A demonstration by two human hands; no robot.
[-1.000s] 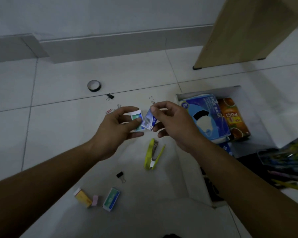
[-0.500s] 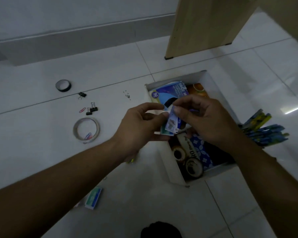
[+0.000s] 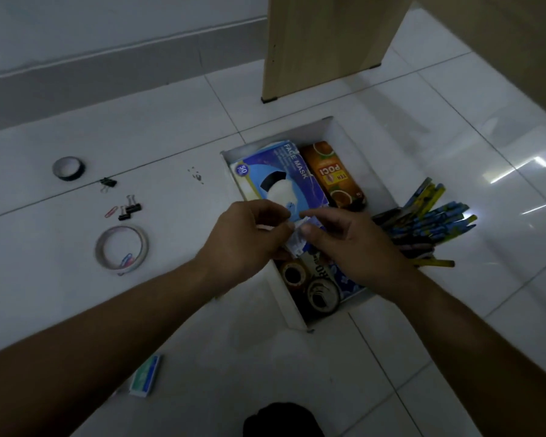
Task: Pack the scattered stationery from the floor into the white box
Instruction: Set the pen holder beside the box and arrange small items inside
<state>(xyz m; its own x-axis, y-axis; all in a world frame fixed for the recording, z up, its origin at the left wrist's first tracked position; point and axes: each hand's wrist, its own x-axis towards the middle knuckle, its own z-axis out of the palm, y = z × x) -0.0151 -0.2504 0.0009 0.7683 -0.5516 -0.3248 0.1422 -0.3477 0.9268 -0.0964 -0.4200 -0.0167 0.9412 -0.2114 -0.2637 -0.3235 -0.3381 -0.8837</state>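
The white box (image 3: 287,302) stands open on the tiled floor, holding a blue face-mask carton (image 3: 281,178), an orange tea pack (image 3: 336,175) and tape rolls (image 3: 323,294). Over its left wall my left hand (image 3: 246,244) and my right hand (image 3: 350,247) meet. Between their fingertips they pinch a small blue-and-white staple box (image 3: 297,244), mostly hidden by the fingers. On the floor to the left lie a pale tape ring (image 3: 122,249) with paper clips inside, black binder clips (image 3: 130,211) and a black tape roll (image 3: 68,168). A green-and-white small box (image 3: 145,375) lies under my left forearm.
A bundle of blue-and-yellow pens (image 3: 429,222) lies against the box's right side. A wooden furniture panel (image 3: 325,42) stands behind the box. A grey skirting board (image 3: 108,77) runs along the far wall. A dark shape (image 3: 281,421) sits at the bottom edge.
Both hands have carried the small staple box from above the floor and stapler rightwards to above the white box. My view has swung right, so the stapler is no longer seen.
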